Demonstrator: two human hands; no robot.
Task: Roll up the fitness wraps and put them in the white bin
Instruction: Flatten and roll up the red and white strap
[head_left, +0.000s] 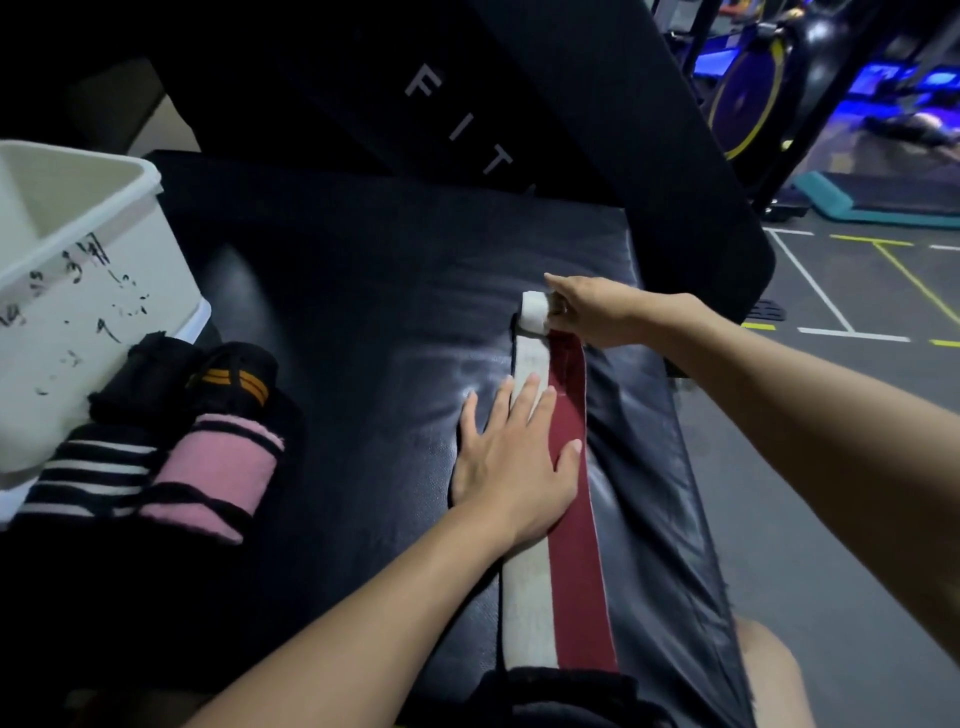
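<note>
Wrap (563, 519), red and white, lies stretched flat along the black bench pad (337, 322), its far end just starting to curl into a small roll. Right hand (592, 312) pinches that roll; left hand (514, 457) lies flat with fingers straight, pressing the strip down mid-length. White bin (78, 312) sits off to the left, with rolled wraps (171, 441) piled right beside it.

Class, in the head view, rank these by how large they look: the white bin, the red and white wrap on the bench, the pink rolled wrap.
1. White bin, though cropped and near the camera.
2. Red and white wrap.
3. Pink rolled wrap.
</note>
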